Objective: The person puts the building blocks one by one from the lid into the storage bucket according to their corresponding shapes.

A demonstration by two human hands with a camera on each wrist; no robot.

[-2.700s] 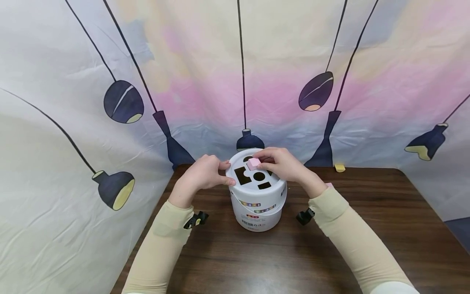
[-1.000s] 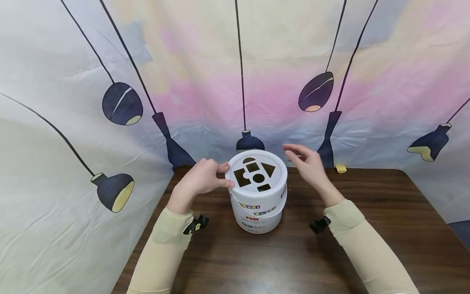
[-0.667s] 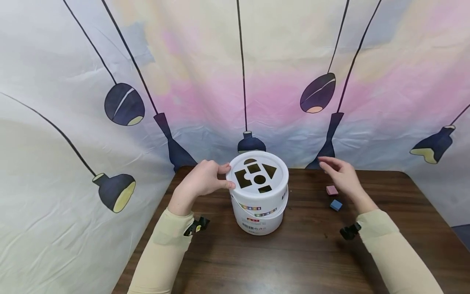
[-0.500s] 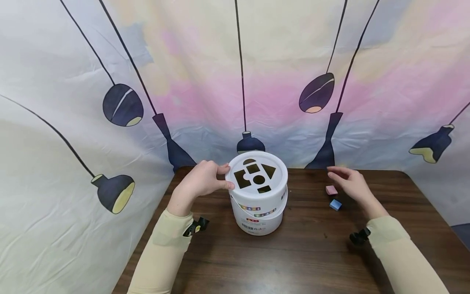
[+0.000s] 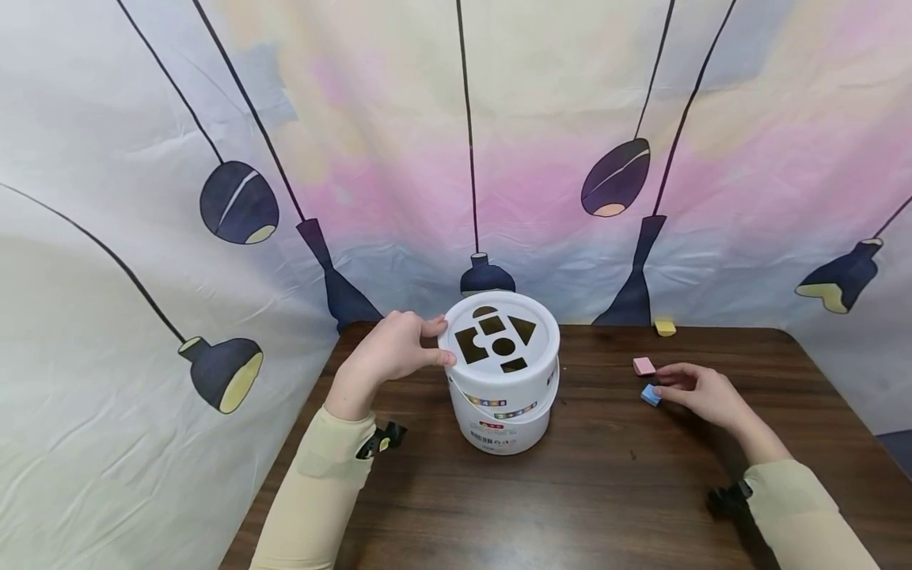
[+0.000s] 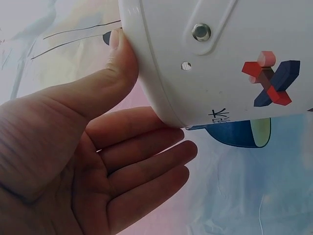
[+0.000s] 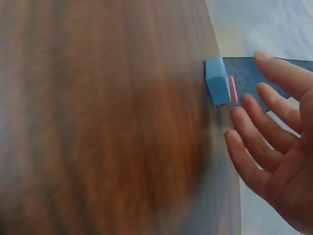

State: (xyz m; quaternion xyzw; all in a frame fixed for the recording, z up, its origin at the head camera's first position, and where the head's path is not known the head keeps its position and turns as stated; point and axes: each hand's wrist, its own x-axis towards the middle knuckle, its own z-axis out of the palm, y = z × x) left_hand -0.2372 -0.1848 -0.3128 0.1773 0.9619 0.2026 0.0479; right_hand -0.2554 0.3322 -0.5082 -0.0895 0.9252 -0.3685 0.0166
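A white bucket (image 5: 502, 427) stands upright, its lid (image 5: 466, 372) pierced by several shaped holes. At the lid's left edge, my left hand (image 5: 385, 356) touches the rim with thumb and index finger; in the left wrist view its fingers (image 6: 146, 169) are extended beside the bucket wall (image 6: 220, 93). Over the right of the table, my right hand (image 5: 705, 393) has its fingertips beside a small blue block (image 5: 650, 395). The right wrist view shows spread fingers (image 7: 274, 117) apart from that block (image 7: 218, 81). Just behind it lies a pink block (image 5: 644, 366).
A yellow block (image 5: 665, 328) sits at the far edge of the dark wooden table (image 5: 606, 491). A cloth backdrop (image 5: 541, 158) with printed lamps hangs directly behind the table. The bucket's white handle (image 5: 549, 400) hangs down against its side.
My right hand, earlier holding a pink block over the lid, has moved right and down to the blue block. That pink block is out of sight. My left hand stays at the rim.
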